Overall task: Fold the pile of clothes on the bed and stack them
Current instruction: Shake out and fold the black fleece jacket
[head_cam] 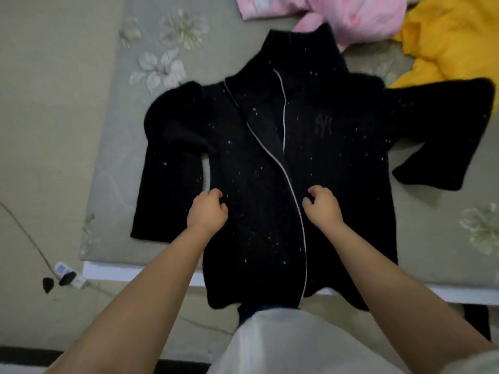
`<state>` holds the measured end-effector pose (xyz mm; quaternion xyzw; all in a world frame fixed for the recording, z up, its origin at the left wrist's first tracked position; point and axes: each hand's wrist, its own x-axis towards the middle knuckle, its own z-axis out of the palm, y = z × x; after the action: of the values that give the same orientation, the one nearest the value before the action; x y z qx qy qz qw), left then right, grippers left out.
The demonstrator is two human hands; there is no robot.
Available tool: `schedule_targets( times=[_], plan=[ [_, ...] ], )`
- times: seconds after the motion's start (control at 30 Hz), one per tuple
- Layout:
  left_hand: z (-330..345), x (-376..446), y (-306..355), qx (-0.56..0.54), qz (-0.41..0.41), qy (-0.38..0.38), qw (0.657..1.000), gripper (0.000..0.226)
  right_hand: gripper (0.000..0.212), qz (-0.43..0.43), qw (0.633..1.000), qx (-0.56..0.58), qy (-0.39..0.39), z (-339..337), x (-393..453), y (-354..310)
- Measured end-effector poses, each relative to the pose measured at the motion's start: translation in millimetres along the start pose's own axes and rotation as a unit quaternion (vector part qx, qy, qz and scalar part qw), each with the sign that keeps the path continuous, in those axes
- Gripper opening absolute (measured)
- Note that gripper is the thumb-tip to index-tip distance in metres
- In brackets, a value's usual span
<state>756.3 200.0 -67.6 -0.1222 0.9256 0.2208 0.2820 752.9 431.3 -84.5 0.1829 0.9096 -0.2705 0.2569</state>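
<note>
A black zip-up fleece jacket (270, 163) lies flat and face up on the bed, collar away from me, with a grey zip line down the front. Its hem hangs over the near bed edge. The left sleeve (167, 171) bends down along the body; the right sleeve (437, 136) spreads out sideways. My left hand (208, 210) is over the jacket's left front panel with its fingers loosely curled, and nothing shows in its grip. My right hand (322, 206) is just right of the zip, curled the same way, with a gap between thumb and forefinger.
A pink garment (337, 12) and a yellow garment (453, 41) lie crumpled at the far right of the grey floral bedsheet (121, 130). The white bed edge (135, 272) runs across in front of me. On the floor to the left lie a power strip (67, 273) and a cable.
</note>
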Motion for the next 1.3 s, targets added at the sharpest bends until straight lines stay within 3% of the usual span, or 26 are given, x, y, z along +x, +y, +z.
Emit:
schedule_targets(
  times=[0.27, 0.47, 0.57, 0.67, 0.73, 0.8, 0.83, 0.97, 1.03, 1.17, 1.3],
  plan=[
    [-64, 89, 65, -0.064, -0.035, 0.036, 0.997, 0.043, 0.036, -0.033, 0.998, 0.007, 0.049, -78, 117, -36],
    [-58, 147, 107, -0.175, -0.092, -0.009, 0.98, 0.058, 0.051, -0.06, 0.978, -0.118, 0.161, -115, 193, -58],
    [-46, 173, 126, -0.223, -0.137, -0.03, 0.965, 0.068, 0.065, -0.04, 0.966, -0.184, 0.175, -130, 227, -60],
    [-33, 193, 142, -0.299, -0.224, -0.02, 0.927, 0.072, 0.052, -0.003, 0.962, -0.247, 0.12, -140, 253, -55],
    [-26, 202, 152, -0.39, -0.294, -0.028, 0.872, 0.069, 0.033, 0.001, 0.958, -0.273, 0.091, -147, 264, -47],
    [-18, 208, 164, -0.501, -0.297, -0.029, 0.812, 0.051, 0.026, 0.016, 0.96, -0.256, 0.114, -162, 273, -35],
    [-16, 210, 172, -0.53, -0.277, -0.007, 0.801, 0.04, 0.024, 0.03, 0.959, -0.249, 0.131, -173, 278, -26],
    [-11, 219, 214, -0.397, -0.057, 0.167, 0.901, 0.024, 0.021, 0.099, 0.949, -0.265, 0.138, -209, 289, 3],
    [0, 226, 231, -0.301, 0.051, 0.187, 0.934, 0.026, 0.02, 0.117, 0.951, -0.258, 0.12, -208, 291, 4],
    [30, 260, 247, -0.095, 0.114, 0.109, 0.983, 0.048, 0.025, 0.084, 0.964, -0.239, 0.086, -190, 297, -10],
    [45, 285, 245, 0.072, 0.136, -0.001, 0.988, 0.08, 0.031, 0.079, 0.96, -0.258, 0.076, -184, 302, -4]
  ],
)
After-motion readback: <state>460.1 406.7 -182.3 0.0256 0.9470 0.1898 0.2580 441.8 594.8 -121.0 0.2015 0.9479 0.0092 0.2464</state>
